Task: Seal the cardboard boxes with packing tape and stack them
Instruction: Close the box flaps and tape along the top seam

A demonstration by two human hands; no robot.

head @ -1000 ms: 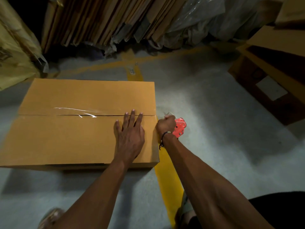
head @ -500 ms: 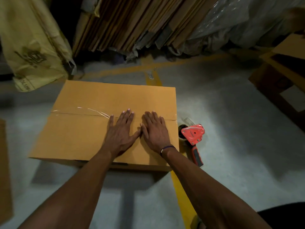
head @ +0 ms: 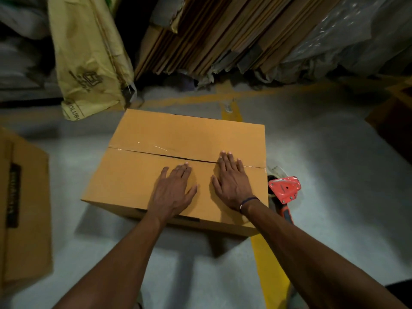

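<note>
- Warehouse floor [head: 323, 163], grey concrete crossed by a yellow painted line [head: 266, 259], serves as the workbench; flattened cardboard sheets [head: 223, 34] lean against the back wall.
- Both hands lie flat, fingers straight, on the top of the cardboard box [head: 178, 134]: the left hand [head: 175, 188] on the near flap, the right hand [head: 231, 178] beside it with its fingertips reaching across the centre seam [head: 160, 153].
- Neither hand grasps anything; palms press down on the flaps.
- Clear packing tape [head: 156, 147] glints along the seam, though a dark gap between the flaps shows near the middle.
- Judged from this, the step in hand is smoothing the tape down and closing the seam.
- A red tape dispenser [head: 284, 190] rests on the floor just beside the box's right edge, touched by no one.
- The next move likely calls for firm pressure along the whole seam, then a two-handed hold on the box's sides to lift it for stacking.
- Another cardboard box [head: 24, 208] sits at the left edge of view, bearing a dark printed label too blurred to read.
- A yellowish paper sack [head: 87, 52] stands behind, printed with a logo and letters that appear to read "OLUB"; the rest is cut off.
</note>
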